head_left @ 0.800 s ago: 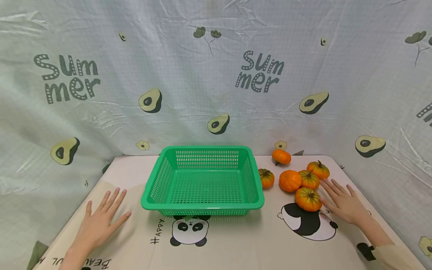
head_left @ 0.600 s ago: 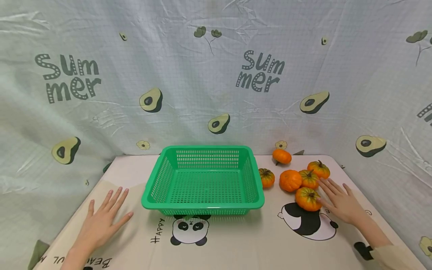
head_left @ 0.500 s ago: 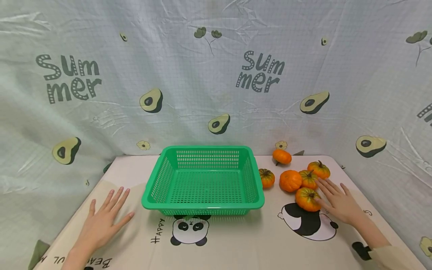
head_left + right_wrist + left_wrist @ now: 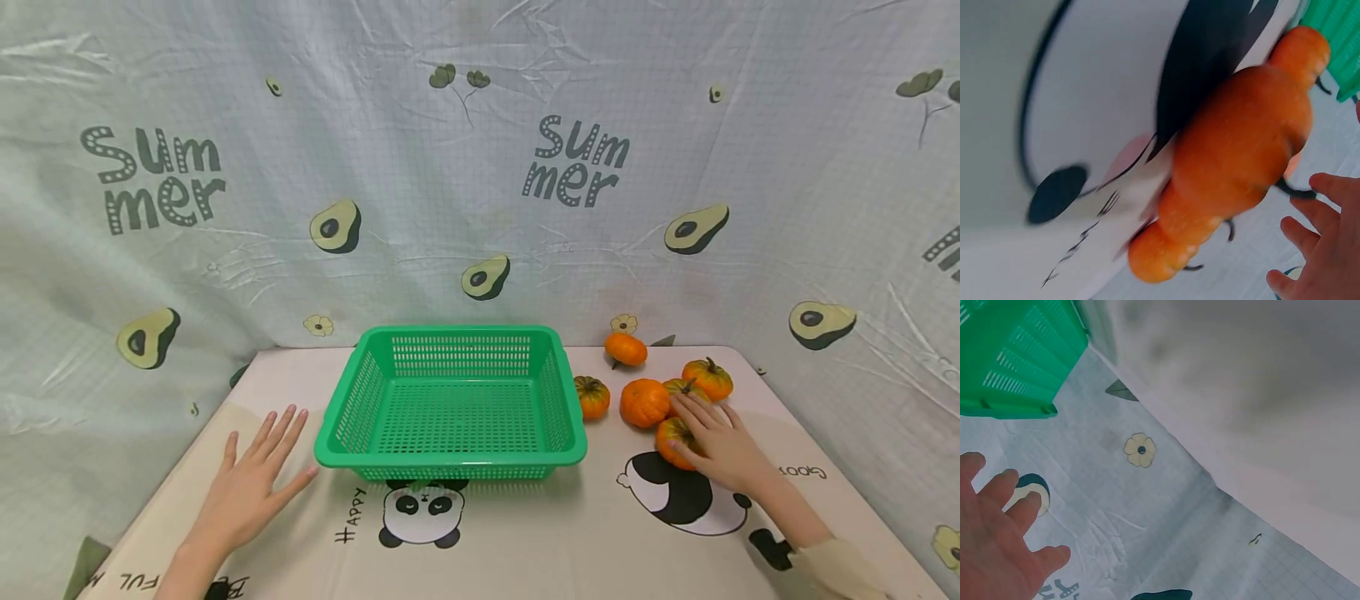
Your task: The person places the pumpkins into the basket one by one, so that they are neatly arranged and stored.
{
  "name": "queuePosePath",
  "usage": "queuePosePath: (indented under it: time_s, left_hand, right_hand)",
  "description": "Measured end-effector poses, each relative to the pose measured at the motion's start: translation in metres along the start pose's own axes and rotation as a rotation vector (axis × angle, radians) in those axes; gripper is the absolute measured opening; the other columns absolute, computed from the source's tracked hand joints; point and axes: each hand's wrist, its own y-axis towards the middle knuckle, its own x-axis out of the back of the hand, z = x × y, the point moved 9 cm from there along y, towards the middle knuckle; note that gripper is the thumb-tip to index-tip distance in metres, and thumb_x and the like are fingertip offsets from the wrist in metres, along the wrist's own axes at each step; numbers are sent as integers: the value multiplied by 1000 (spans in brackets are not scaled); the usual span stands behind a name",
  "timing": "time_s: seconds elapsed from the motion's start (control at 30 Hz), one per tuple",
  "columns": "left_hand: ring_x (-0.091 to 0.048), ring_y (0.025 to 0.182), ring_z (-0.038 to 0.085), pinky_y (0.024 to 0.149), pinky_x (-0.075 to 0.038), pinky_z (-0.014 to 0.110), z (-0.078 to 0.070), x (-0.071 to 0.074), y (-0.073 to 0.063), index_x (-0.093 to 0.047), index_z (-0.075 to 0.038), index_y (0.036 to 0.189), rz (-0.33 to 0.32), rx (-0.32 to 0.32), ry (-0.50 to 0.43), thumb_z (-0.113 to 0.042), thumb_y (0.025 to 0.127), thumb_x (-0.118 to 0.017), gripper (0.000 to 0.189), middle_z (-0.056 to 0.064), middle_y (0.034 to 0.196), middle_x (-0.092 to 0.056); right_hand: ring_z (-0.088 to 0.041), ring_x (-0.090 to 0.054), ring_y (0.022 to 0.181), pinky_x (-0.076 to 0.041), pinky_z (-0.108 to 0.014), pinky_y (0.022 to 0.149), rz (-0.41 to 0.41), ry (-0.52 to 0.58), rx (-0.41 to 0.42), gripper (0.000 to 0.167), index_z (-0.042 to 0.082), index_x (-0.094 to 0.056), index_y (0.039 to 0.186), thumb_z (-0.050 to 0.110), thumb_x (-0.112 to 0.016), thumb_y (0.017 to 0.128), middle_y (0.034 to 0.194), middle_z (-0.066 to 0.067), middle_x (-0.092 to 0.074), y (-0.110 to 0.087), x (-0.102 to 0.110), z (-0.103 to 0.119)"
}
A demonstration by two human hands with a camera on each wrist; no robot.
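Observation:
My right hand [image 4: 723,450] reaches over the nearest mini pumpkin [image 4: 670,435], partly covering it, with fingers extended. In the right wrist view that hand [image 4: 1329,244] is beside the stem of a large-looking orange pumpkin [image 4: 1241,144], its fingers spread and nothing gripped. Close by sit an orange pumpkin [image 4: 643,403], a green-topped pumpkin [image 4: 686,388] partly behind my fingertips and another pumpkin [image 4: 708,379] farther back. My left hand [image 4: 243,492] hovers palm down with spread fingers, left of the green basket [image 4: 450,459]. The left wrist view shows the same hand [image 4: 997,537] holding nothing.
Nothing lies inside the basket. One pumpkin [image 4: 592,397] sits right against its right side, and another pumpkin [image 4: 626,349] lies tipped at the table's back edge. A printed cloth [image 4: 420,225] hangs behind the patterned table [image 4: 525,542].
My right hand has moved left from beside the pumpkins to over the nearest one. My left hand has shifted right and slightly forward, closer to the basket. Pumpkins and basket stay put.

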Motion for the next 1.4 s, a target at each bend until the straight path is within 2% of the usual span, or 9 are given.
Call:
queuePosePath:
  time_s: [0.23,0.57,0.8,0.93,1.13,1.4]
  left_hand:
    - [15,136,3,107,17,52,-8,1,7,-12,-23,145,-7,-5,-18,-50,85,-48,75,7,150,-19]
    - [3,140,13,109,10,53,-21,1,21,-13,-22,145,-34,-56,-54,-49,84,-51,77,8,148,-23]
    - [-4,141,18,109,4,56,-24,-2,32,-18,-19,144,-45,-72,-87,-46,83,-55,77,9,148,-24]
    - [-4,141,20,107,1,58,-25,-8,37,-18,-17,144,-14,-62,-103,-47,83,-54,77,8,149,-21]
    - [-11,139,30,105,-4,62,-25,-19,42,-18,-15,144,55,-24,-129,-53,83,-49,78,13,148,-22]
    - [-15,137,35,103,-5,64,-26,-24,45,-20,-9,143,88,-12,-130,-55,82,-49,82,16,147,-23]
  right_hand:
    - [-40,-31,126,-16,-61,102,-6,22,6,64,2,-36,135,39,-53,86,138,-21,-36,10,-2,13]
    - [-40,-29,128,-15,-62,102,25,37,-27,68,2,-35,136,46,-50,86,138,-21,-36,27,-12,28]
    - [-37,-30,128,-14,-61,103,-21,57,-5,68,3,-35,136,44,-53,85,138,-18,-38,40,-13,39]
    - [-37,-32,126,-16,-63,101,-49,83,9,69,3,-33,137,41,-56,84,138,-17,-39,48,-11,47]
    - [-38,-32,127,-18,-63,100,-67,82,-5,72,3,-32,137,43,-57,82,138,-18,-39,62,-14,55]
    - [-39,-32,127,-18,-62,101,-69,93,-52,81,2,-31,137,49,-60,78,137,-21,-39,77,-23,57]
